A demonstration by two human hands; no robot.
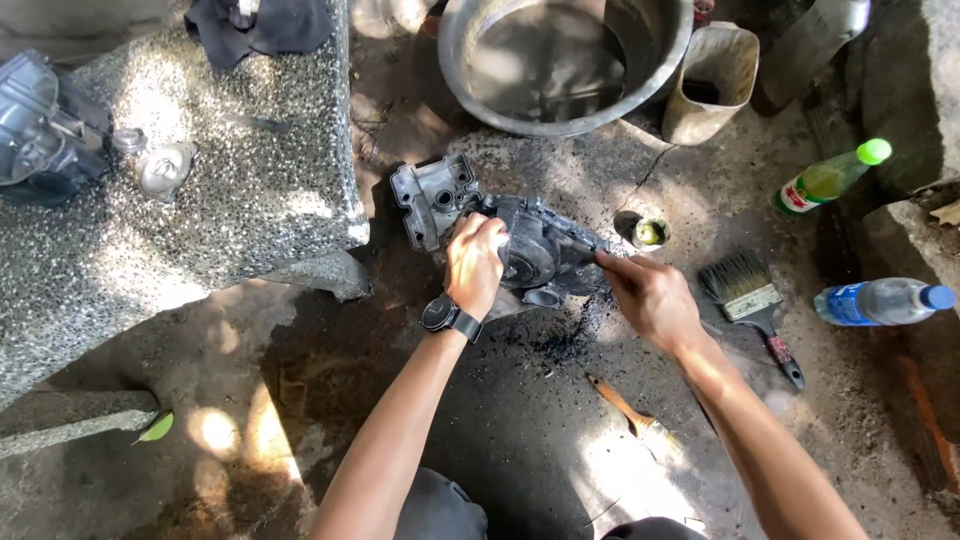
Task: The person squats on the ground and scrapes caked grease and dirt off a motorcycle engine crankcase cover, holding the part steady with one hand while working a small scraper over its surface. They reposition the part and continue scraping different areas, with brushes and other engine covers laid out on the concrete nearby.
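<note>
Left hand (474,262) grips the greasy metal engine cover (500,235) on the floor; it looks heavy, rigid, slippery. Right hand (650,297) pinches a thin tool at its edge.

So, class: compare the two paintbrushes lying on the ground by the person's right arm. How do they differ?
The wide brush has a broad head of dark bristles; the narrow brush has a small, pale tuft. The wide brush has a dark handle with red on it; the narrow brush has a plain wooden one. The wide brush lies outside the right forearm, the narrow one inside it. Both lie flat on the ground, unheld.
</note>
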